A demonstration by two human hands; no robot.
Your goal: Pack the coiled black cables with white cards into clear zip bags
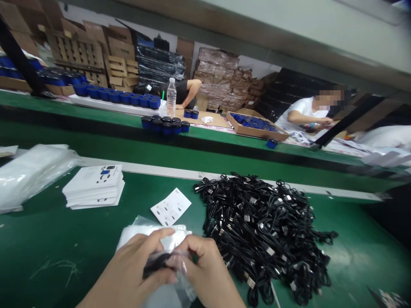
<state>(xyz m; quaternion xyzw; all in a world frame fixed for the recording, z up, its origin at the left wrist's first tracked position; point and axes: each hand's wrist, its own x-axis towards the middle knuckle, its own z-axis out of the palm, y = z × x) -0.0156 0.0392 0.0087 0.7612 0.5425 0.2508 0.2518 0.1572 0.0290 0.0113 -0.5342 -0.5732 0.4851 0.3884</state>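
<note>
My left hand [130, 265] and my right hand [207, 267] meet at the bottom middle, both closed on a small clear plastic bag [184, 282]. A dark bundle [156, 263], which looks like a black USB cable, shows through the plastic between my fingers; its ends are hidden. Just beyond my fingers lie flat clear bags [135, 231] on the green table. A printed leaflet [171, 207] lies past them. To the right of my right hand spreads a large heap of black USB cables [263, 231] with metal plugs.
A stack of leaflets [93, 188] and a pile of plastic bags [35, 173] are at the left. Behind a white ledge [154, 169], another bench holds blue-and-black containers [165, 124], a water bottle [171, 98] and a cardboard tray [257, 126]. Other people work there.
</note>
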